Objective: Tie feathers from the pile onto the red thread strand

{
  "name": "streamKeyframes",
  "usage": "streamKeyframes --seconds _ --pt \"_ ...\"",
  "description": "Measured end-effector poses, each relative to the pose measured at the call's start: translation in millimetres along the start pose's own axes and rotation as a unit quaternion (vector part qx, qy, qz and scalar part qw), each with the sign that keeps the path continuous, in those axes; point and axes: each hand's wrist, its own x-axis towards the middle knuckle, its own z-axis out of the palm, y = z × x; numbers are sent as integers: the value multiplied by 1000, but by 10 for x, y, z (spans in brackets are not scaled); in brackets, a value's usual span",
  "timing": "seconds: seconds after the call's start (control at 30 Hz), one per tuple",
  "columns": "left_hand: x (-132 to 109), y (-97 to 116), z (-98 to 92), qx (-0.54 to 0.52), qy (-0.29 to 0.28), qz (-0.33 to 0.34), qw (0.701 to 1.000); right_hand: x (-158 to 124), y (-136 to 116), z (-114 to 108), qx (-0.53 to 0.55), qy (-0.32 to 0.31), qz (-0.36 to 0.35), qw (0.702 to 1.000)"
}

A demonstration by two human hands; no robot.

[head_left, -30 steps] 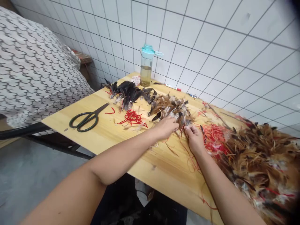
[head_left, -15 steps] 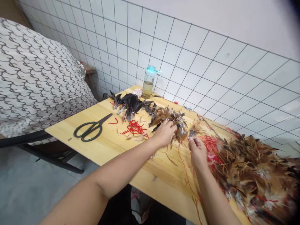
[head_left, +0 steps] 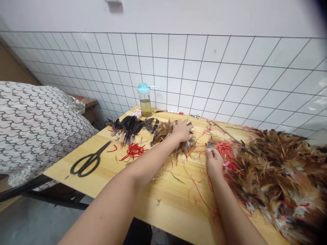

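My left hand (head_left: 182, 131) lies with fingers spread over a pile of brown feathers (head_left: 162, 131) in the middle of the table. Further right, my right hand (head_left: 214, 161) is closed in a pinch on a small dark-and-brown feather (head_left: 210, 144), whose tip sticks up past the thumb; whether it is one feather or a few I cannot tell. Beside that hand is a tangle of red string (head_left: 227, 153). A long thin red string (head_left: 196, 185) runs down the table between my arms.
Black scissors (head_left: 88, 161) lie at the left. Near them are cut red strings (head_left: 134, 151) and black feathers (head_left: 130, 126). A bottle (head_left: 145, 102) and a red-and-white marker (head_left: 175, 112) are by the tiled wall. Brown feather bundles (head_left: 278, 170) heap on the right.
My left hand has moved slightly further onto the brown feather pile and its fingers have spread. The right hand keeps its pinch. The head view has tilted and shifted.
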Motion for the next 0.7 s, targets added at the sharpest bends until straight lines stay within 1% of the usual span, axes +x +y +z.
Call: streamKeyframes --seconds 0.1,0.17,0.2,0.27,0.33,0.43,0.5,0.6,0.7 --pt "285 108 132 24 -134 36 990 6 10 3 21 5 29 999" --pt "362 103 174 29 -191 69 979 16 16 16 31 5 31 999" --pt "366 73 177 30 -204 82 975 24 21 25 37 5 32 999" --pt "313 -38 157 32 -215 107 970 42 36 45 46 5 30 998" --pt "199 -199 119 33 -221 135 965 56 55 64 44 5 27 999" --pt "-20 -468 63 15 -184 235 954 68 85 86 24 4 24 999" --pt "-156 -626 24 9 -174 271 947 77 100 96 14 6 17 1000" --pt "-302 -787 -68 11 -189 292 937 101 100 105 6 7 5 1000" --pt "-360 -822 -214 8 -218 292 931 124 74 110 2 3 -3 1000"
